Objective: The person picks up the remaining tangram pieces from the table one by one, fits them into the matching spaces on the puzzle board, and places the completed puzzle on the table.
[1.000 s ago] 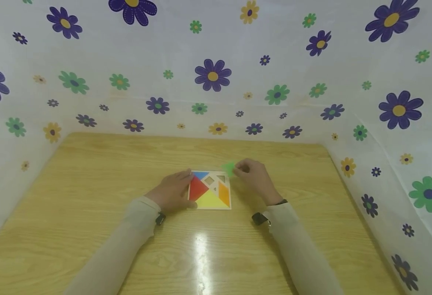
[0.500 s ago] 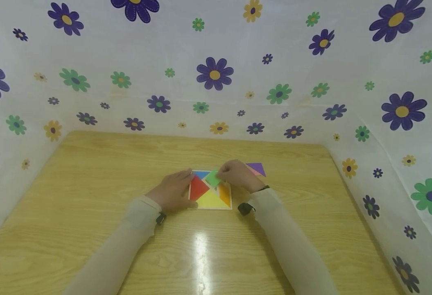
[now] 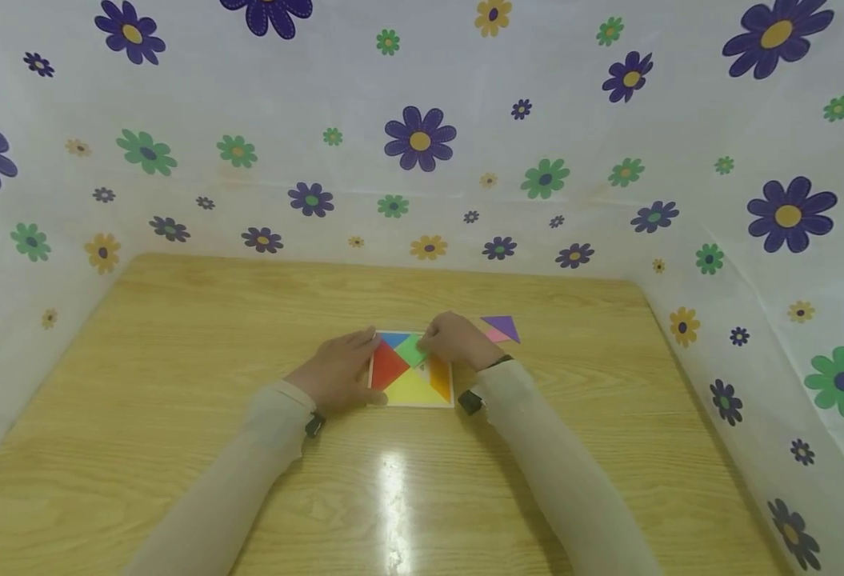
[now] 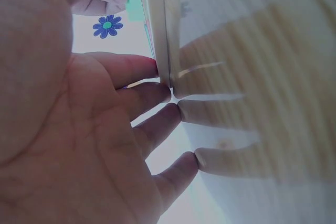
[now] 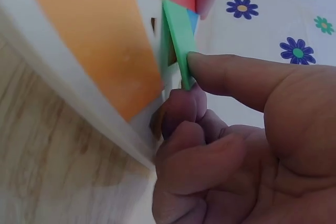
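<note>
A tangram board (image 3: 400,405) with a white frame lies on the table, its red, yellow, blue and orange pieces set in. My left hand (image 3: 337,374) rests along its left edge; in the left wrist view the fingers (image 4: 157,129) are spread fairly straight, their tips against the tabletop and the board's side. My right hand (image 3: 459,340) pinches a green square tangram piece (image 3: 410,350) between thumb and fingers over the far part of the board. The right wrist view shows the green piece (image 5: 181,40) tilted, with part of a recess visible beneath it. My right fingers hide the far right corner.
A purple triangle (image 3: 506,326) and a pink triangle (image 3: 497,334) lie on the wooden table (image 3: 573,320) just right of my right hand. Flower-printed white sheeting (image 3: 357,172) stands behind the table and along both sides.
My right hand has carried the green piece leftward from beside the board's far right corner to over the board, uncovering the purple and pink triangles. My left hand has stayed in place.
</note>
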Action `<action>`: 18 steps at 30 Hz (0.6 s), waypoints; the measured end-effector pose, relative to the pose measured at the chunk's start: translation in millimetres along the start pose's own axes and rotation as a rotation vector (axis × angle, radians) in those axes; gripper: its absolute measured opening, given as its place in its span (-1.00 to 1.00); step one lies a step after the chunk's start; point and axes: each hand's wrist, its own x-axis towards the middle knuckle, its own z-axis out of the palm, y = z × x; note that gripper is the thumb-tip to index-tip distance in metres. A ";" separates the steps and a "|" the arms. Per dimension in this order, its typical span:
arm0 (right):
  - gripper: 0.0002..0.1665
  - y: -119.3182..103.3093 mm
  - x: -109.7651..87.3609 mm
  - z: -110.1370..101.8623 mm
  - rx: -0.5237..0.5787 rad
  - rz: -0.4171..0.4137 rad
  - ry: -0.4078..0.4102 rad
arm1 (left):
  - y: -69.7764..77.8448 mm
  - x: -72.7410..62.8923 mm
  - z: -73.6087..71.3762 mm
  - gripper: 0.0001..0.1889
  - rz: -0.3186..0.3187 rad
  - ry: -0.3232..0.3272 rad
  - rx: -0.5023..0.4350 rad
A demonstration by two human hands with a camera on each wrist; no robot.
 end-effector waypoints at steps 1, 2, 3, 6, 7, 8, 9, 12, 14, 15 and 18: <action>-0.47 0.0 0.4 0.6 -0.014 0.004 0.000 | 0.7 -0.5 -0.2 0.07 0.003 0.003 0.001; -0.51 0.0 0.5 1.3 -0.022 0.008 0.003 | 1.4 -1.0 -0.5 0.06 0.007 0.007 -0.002; -0.56 0.1 0.8 1.8 -0.033 0.008 0.008 | 1.9 -1.3 -0.6 0.06 0.006 0.009 -0.004; -0.73 -0.8 0.7 3.5 -0.061 -0.002 0.026 | 2.9 -2.2 -0.7 0.05 0.008 0.016 -0.011; -0.77 -1.6 0.5 4.0 -0.067 -0.006 0.030 | 2.9 -2.4 -0.4 0.05 0.008 0.018 -0.015; -0.80 -2.1 0.2 4.3 -0.069 -0.008 0.033 | 2.7 -2.5 0.1 0.05 0.008 0.019 -0.018; -0.80 -2.9 0.2 4.5 -0.076 -0.013 0.035 | 2.5 -2.4 0.8 0.06 0.004 0.017 -0.018; -0.79 -5.1 -0.4 5.3 -0.086 -0.021 0.038 | 1.3 -1.8 3.3 0.06 0.000 0.016 -0.016; -0.79 -5.2 -0.3 5.7 -0.102 -0.024 0.045 | 0.7 -1.1 5.1 0.07 -0.004 0.012 -0.010; -0.80 -5.1 0.0 6.2 -0.111 -0.029 0.048 | 0.5 -0.7 5.7 0.08 -0.004 0.012 -0.007; -0.80 -5.1 0.4 7.3 -0.135 -0.034 0.060 | 0.7 -0.1 7.4 0.08 0.003 0.016 -0.006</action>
